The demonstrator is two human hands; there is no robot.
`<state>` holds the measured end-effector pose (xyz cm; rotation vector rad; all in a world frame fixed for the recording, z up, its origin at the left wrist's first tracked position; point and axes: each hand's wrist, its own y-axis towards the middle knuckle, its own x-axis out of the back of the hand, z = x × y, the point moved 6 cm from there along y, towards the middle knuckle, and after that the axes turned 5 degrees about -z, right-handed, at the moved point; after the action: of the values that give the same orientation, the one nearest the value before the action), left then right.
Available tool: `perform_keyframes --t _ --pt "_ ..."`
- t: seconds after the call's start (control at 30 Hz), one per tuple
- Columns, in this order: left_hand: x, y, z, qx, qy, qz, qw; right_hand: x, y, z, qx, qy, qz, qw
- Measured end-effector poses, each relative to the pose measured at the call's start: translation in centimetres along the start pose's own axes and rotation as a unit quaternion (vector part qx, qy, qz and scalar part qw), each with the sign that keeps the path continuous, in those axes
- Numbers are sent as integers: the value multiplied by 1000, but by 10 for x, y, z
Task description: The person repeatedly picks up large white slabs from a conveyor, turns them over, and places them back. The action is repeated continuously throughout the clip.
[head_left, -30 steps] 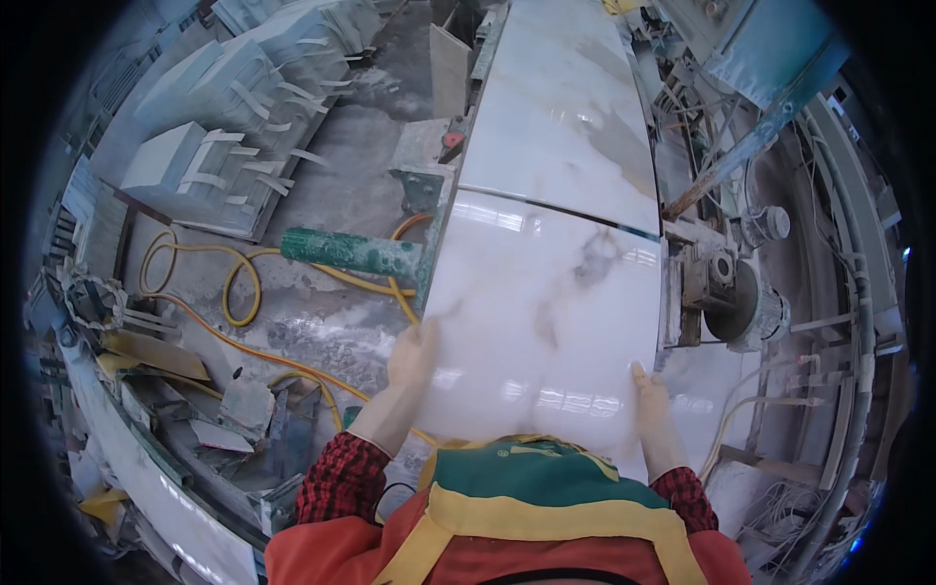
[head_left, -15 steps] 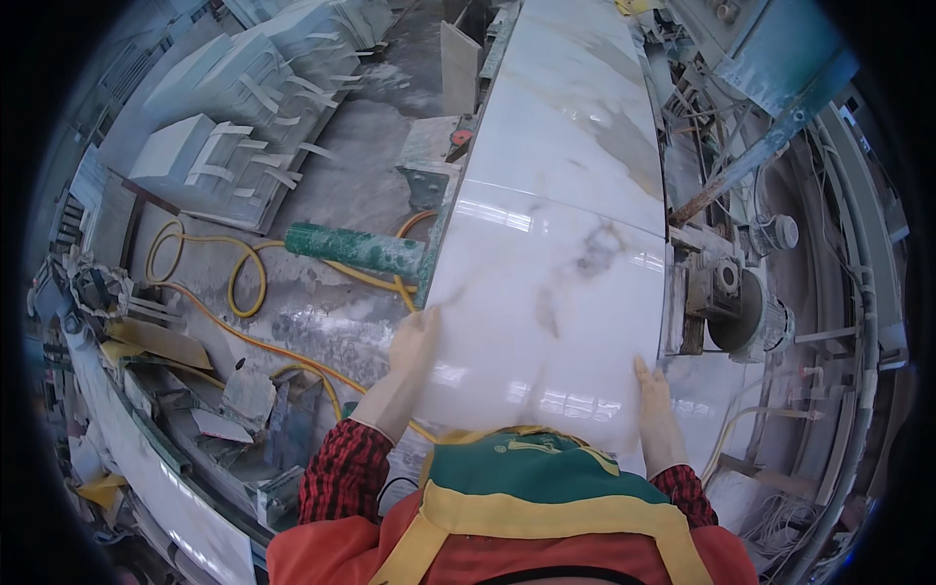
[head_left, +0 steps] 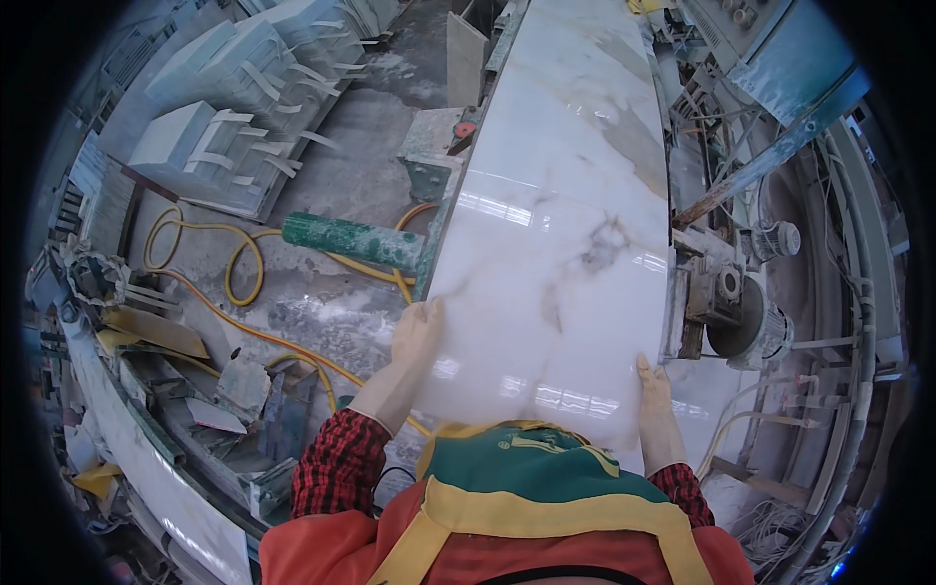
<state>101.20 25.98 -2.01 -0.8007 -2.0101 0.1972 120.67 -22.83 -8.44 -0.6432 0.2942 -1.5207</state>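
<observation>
A glossy white marble-look slab (head_left: 526,302) with grey-brown veins lies in front of me, its near edge close to my apron (head_left: 526,463). My left hand (head_left: 417,336) is closed on its left edge, fingers bent over the rim. On the opposite edge, my right hand (head_left: 655,400) grips with the thumb up along the side; its other fingers are partly hidden. Beyond, another veined slab (head_left: 575,107) continues the same surface away from me. What supports the near slab is mostly covered.
Left of the slabs, a green roller (head_left: 341,241) sticks out above a yellow hose (head_left: 244,278) coiled on the floor. Strapped white stacks (head_left: 195,151) stand at the far left, broken pieces (head_left: 244,385) nearer. A motor (head_left: 756,327) and a slanted metal bar (head_left: 751,171) flank the right side.
The seam line between the near and far slabs, plain earlier, is now hard to see. My left hand has shifted slightly up the picture; both hands keep their hold.
</observation>
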Motion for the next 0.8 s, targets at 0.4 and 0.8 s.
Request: perform_keyframes --t 0.4,0.8 --pt "10 -9 -26 2 -35 -37 999 -1 20 15 187 -123 -56 973" --pt "-41 8 -122 -524 172 -98 829 -155 14 128 504 -514 -52 692"
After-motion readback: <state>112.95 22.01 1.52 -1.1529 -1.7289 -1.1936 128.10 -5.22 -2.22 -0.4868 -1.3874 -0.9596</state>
